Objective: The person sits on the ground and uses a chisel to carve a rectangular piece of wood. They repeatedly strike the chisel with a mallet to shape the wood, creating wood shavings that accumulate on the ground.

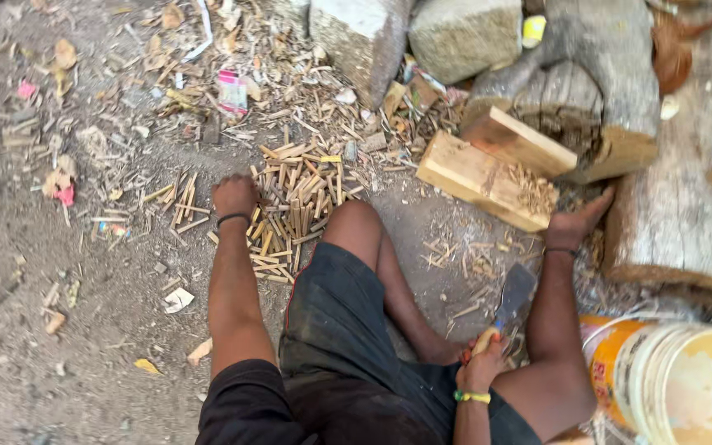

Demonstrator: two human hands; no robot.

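I sit on bare dirt with my left knee bent in front of me. My left hand [235, 196], a black band on its wrist, rests knuckles-up at the left edge of a pile of small split wooden sticks [298, 206]. Its fingers curl under, so any grip is hidden. My right hand [482, 367], with a yellow-green band, is closed on the wooden handle of a broad chopping knife [514, 292], whose blade points up and away. My right foot [577, 222] presses against a pale wooden block [475, 175].
A second cut block [521, 142] leans on a thick log [599, 91]. A long log [677, 214] lies at the right. A yellow and white bucket [677, 383] stands at the lower right. Two stones [364, 33] sit at the top. Chips and litter cover the ground.
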